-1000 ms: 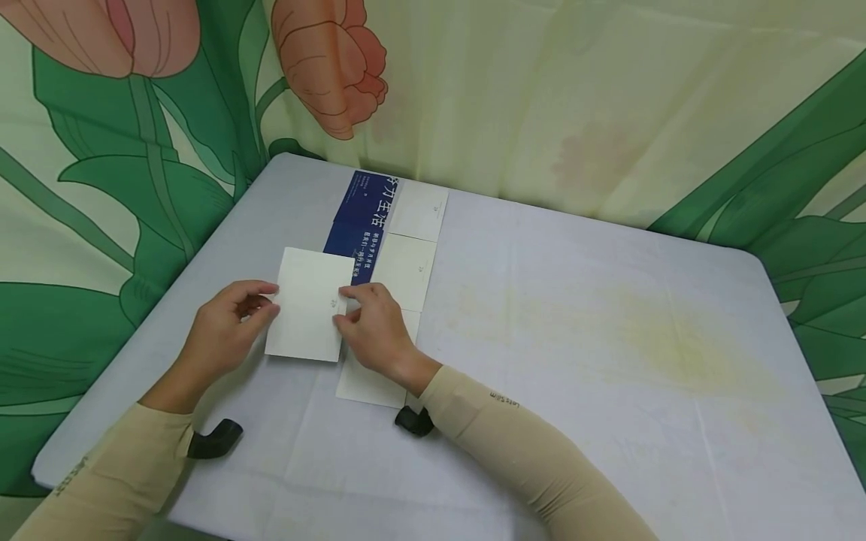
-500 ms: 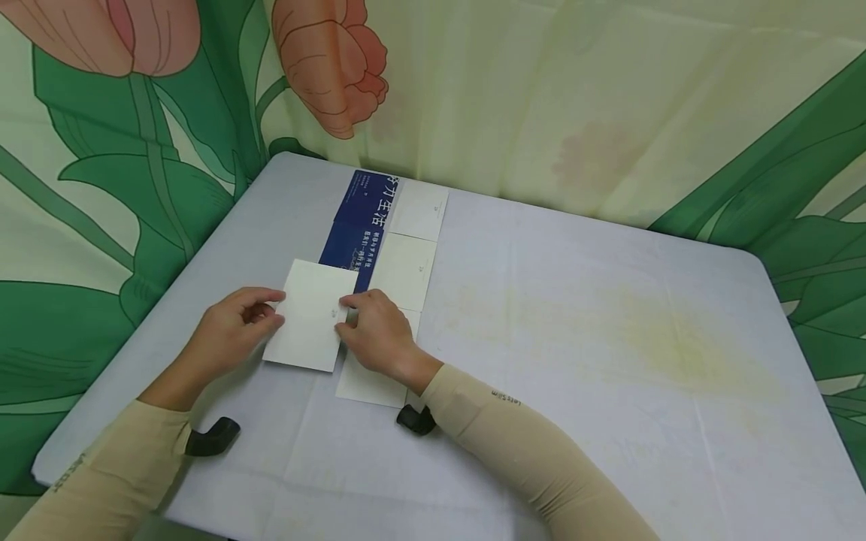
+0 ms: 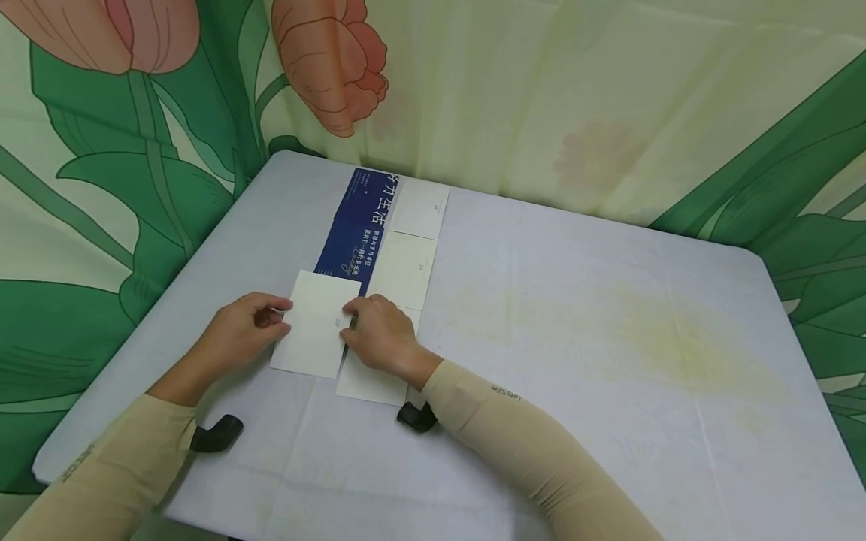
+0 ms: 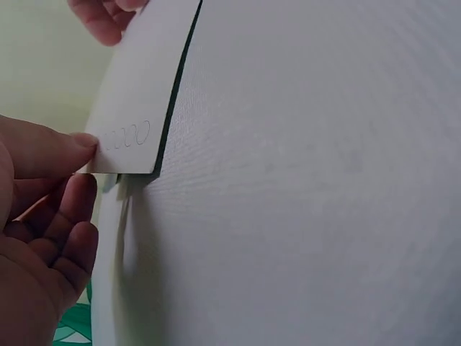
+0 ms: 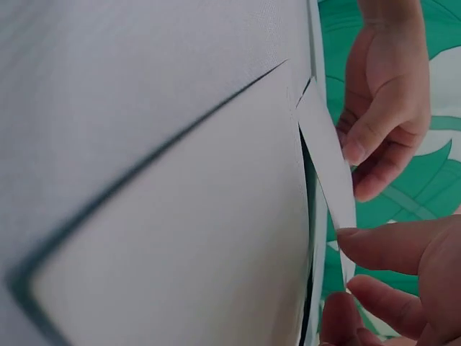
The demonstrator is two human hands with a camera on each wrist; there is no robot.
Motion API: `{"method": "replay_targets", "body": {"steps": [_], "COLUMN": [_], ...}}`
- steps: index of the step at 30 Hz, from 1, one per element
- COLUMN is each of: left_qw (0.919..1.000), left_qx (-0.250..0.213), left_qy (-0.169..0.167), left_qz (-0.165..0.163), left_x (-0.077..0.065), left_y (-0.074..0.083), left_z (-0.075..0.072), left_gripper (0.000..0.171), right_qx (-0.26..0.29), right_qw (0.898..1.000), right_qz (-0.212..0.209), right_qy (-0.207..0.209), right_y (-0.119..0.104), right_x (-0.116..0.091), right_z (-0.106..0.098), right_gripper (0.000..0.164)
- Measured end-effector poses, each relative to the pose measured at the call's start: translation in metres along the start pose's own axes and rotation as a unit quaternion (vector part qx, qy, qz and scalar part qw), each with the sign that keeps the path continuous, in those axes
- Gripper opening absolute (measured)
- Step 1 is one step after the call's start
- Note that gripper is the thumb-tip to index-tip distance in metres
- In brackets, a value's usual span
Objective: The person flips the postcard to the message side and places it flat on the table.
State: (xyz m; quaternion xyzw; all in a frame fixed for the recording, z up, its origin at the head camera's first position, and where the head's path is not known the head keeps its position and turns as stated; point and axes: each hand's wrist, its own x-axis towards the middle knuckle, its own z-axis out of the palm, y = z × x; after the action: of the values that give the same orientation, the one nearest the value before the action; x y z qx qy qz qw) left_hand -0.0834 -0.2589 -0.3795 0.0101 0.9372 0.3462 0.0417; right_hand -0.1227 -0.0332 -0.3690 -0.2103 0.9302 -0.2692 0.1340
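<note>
In the head view a white card with a small print at its right edge is held just off the table. My left hand pinches its left edge, thumb on top, fingers beneath. The opposite edge is pinched by my right hand. Beyond the held card lie two blue pieces, an upper blue card and a lower blue card, both with white lettering. The held card covers the lower one's near end. The right wrist view shows the held card tilted above a flat white card.
White cards form a column right of the blue ones: a far card, a middle card and a near card, partly under my right hand. A white cloth covers the table. A floral curtain hangs behind.
Both hands have brought the held card toward me, and lately slightly right. More of the lower blue card shows. The flat cards have stayed where they were.
</note>
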Motion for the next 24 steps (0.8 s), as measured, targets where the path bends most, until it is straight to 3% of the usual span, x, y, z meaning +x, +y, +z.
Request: {"method": "replay_targets", "body": {"steps": [15, 24], "left_qw": [0.9981, 0.9975], "left_qx": [0.008, 0.014], "left_qy": [-0.056, -0.064], "left_qz": [-0.023, -0.026], "left_x": [0.0067, 0.0063], "left_y": [-0.0031, -0.0047], "left_z": [0.0000, 0.0026], "left_gripper": [0.039, 0.039], "right_qx": [-0.044, -0.053], "right_qw": [0.998, 0.998], "right_qz": [0.006, 0.000], "right_qy": [-0.041, -0.042], "right_y": [-0.0004, 0.0007], "right_x": [0.0039, 0.0033], "right_z": [0.0035, 0.0055], "right_gripper": [0.035, 0.034]}}
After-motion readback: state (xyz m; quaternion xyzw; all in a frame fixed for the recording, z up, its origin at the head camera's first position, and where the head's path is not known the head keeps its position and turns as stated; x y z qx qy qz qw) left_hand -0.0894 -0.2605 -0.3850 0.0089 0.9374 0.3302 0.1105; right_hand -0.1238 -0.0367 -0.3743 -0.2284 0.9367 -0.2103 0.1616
